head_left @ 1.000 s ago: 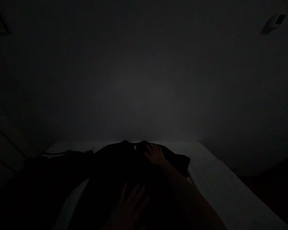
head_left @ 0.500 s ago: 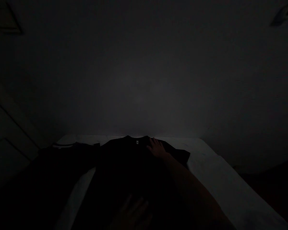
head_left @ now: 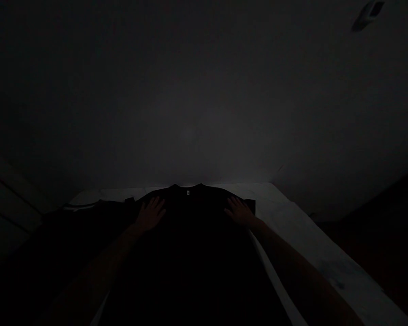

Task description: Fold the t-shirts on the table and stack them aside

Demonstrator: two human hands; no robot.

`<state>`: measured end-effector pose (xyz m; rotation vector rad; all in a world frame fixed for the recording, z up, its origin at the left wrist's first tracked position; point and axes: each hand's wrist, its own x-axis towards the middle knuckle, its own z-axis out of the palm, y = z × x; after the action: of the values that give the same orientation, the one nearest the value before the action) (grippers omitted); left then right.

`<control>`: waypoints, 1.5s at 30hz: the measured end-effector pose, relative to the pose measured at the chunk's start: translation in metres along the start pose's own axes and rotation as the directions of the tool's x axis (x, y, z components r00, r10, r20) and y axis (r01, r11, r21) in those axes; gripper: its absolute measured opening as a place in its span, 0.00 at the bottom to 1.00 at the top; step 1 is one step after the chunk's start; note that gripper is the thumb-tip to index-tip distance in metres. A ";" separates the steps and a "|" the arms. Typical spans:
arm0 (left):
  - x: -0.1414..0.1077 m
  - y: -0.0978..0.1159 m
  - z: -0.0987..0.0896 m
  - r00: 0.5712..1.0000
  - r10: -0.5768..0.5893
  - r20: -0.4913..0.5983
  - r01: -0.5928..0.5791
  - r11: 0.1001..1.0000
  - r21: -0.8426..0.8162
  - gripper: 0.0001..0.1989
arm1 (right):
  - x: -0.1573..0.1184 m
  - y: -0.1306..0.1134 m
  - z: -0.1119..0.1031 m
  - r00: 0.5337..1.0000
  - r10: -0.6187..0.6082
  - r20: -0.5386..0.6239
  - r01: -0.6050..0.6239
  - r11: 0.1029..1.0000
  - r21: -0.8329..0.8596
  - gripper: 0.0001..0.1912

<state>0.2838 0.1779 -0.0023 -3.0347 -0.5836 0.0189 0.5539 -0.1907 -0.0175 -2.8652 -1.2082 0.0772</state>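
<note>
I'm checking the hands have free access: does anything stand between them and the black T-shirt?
Nothing visible does. The left hand and right hand already rest open on the black short-sleeved T-shirt, either side of the collar. A dark garment with a pale stripe lies off to the shirt's left, outside both hands' paths.

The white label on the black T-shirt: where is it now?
In the head view, the label sits at the T-shirt collar, between the left hand and right hand.

A dim bedroom: T-shirt (head_left: 190, 217) spread on a bed (head_left: 309, 240).
</note>
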 end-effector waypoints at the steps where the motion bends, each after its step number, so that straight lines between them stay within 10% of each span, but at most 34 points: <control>1: 0.001 0.001 0.000 1.000 0.002 -0.011 -0.002 1.000 0.006 0.31 | 0.002 0.000 -0.002 1.000 0.002 0.005 -0.002 1.000 0.001 0.42; 11: -0.029 0.026 -0.005 0.988 0.097 -0.119 -0.100 0.995 -0.018 0.30 | -0.016 -0.029 -0.001 0.986 -0.112 -0.127 0.108 0.994 -0.036 0.38; 19: -0.057 0.043 -0.005 0.998 0.047 -0.047 -0.051 0.995 -0.081 0.30 | -0.038 -0.055 -0.020 0.999 -0.015 0.046 0.015 1.000 -0.014 0.42; 36: -0.185 0.077 0.002 0.992 0.115 -0.051 -0.121 0.980 -0.155 0.30 | -0.147 -0.079 0.019 0.982 -0.165 -0.094 0.168 0.985 0.030 0.43; 45: -0.273 0.101 0.003 0.994 0.100 -0.048 -0.107 0.978 -0.177 0.32 | -0.147 -0.072 0.035 0.978 -0.157 -0.134 0.156 0.988 -0.022 0.42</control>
<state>0.0672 -0.0166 -0.0099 -3.2282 -0.4466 -0.0938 0.3975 -0.2453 -0.0438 -2.7211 -1.4038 -0.1271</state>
